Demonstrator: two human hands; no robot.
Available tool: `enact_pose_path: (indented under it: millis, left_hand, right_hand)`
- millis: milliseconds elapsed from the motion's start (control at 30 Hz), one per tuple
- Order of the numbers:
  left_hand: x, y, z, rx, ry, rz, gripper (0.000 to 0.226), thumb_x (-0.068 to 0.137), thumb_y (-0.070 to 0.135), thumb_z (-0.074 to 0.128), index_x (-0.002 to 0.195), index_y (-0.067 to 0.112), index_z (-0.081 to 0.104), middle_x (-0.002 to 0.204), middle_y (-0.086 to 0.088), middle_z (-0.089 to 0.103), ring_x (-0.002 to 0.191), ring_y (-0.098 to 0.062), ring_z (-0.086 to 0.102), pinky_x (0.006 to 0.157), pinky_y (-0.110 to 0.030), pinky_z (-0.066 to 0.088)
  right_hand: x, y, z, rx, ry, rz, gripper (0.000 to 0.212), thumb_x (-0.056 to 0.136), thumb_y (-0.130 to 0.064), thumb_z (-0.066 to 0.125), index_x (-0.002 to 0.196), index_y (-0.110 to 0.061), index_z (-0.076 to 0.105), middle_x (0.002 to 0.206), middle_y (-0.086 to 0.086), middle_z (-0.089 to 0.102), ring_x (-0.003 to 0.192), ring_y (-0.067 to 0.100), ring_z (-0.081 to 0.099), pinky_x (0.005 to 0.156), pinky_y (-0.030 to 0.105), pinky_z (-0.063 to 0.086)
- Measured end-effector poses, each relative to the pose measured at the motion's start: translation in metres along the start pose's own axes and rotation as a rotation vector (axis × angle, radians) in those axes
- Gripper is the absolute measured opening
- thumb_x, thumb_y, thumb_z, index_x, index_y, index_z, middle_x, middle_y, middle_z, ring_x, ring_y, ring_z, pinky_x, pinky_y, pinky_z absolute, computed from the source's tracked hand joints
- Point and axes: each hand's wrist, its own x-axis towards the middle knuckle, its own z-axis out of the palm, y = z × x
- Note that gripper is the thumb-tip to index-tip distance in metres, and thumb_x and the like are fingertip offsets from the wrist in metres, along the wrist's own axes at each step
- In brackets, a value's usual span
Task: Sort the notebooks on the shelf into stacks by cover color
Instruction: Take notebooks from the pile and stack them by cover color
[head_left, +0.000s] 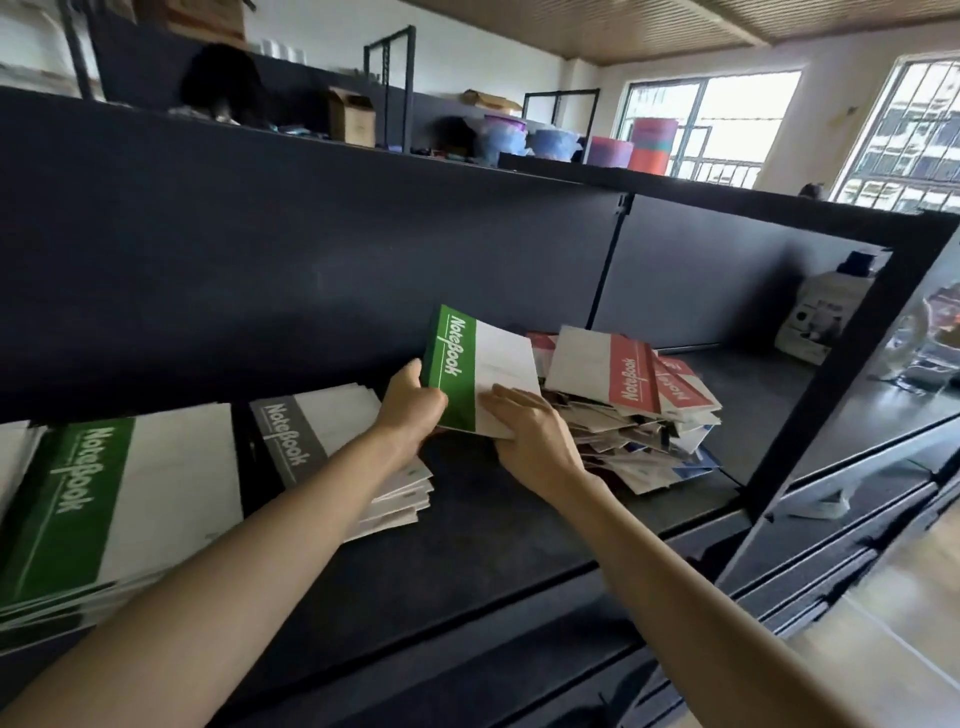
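Holding a green-banded white paper notebook (488, 374) left of the unsorted heap (639, 431): left hand (410, 410) grips, right hand (530, 431) steadies flat; probably green stack (78, 509) next.

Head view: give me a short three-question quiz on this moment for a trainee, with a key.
1. True or false: both the left hand and the right hand touch the green notebook.
2. The sorted stack nearest the left hand has a cover band that is: A red, B grey, C blue.
3. Fill in: the topmost notebooks on the unsorted pile have ____ bands.
Key: 1 true; 2 B; 3 red.
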Motion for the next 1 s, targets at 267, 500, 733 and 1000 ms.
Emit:
enact_pose_path:
  millis: [267,500,733,1000]
  left_hand:
    - [-0.059,-0.023,-0.141,0.813,0.145,0.183,0.052,0.091,0.000,0.045,0.142,0.008,0.038,0.157,-0.011,0.012,0.142,-0.026,0.021,0.110,-0.030,0.024]
    - [-0.110,-0.043,-0.230,1.170,0.057,0.118,0.043,0.101,0.032,0.036,0.137,0.011,0.045,0.151,-0.007,0.026,0.136,-0.032,0.027,0.108,-0.041,0.030]
    - [-0.132,-0.070,-0.268,1.443,-0.142,0.108,0.051,0.100,0.045,0.026,0.145,0.022,0.030,0.155,-0.004,0.020,0.136,-0.033,0.025,0.111,-0.044,0.021]
    - [-0.129,-0.072,-0.265,1.455,-0.144,0.107,0.054,0.098,0.048,0.028,0.147,0.024,0.027,0.155,-0.001,0.019,0.140,-0.042,0.011,0.112,-0.048,0.015]
  right_hand:
    - [0.003,-0.134,0.053,0.122,-0.091,-0.101,0.032,0.077,-0.006,0.061,0.106,-0.014,0.071,0.109,0.007,0.067,0.104,0.029,0.058,0.083,0.038,0.049]
    - [-0.006,-0.214,0.092,0.102,-0.261,-0.267,0.037,0.078,-0.015,0.064,0.115,-0.011,0.067,0.126,-0.001,0.061,0.131,0.020,0.037,0.102,0.038,0.039]
    - [-0.016,-0.249,0.107,0.053,-0.543,-0.085,0.044,0.077,-0.012,0.056,0.121,-0.016,0.059,0.120,0.003,0.064,0.110,0.025,0.059,0.092,0.037,0.049]
    - [-0.028,-0.259,0.110,-0.034,-0.530,-0.059,0.046,0.077,-0.004,0.054,0.122,-0.010,0.050,0.120,0.009,0.058,0.108,0.032,0.056,0.098,0.042,0.041]
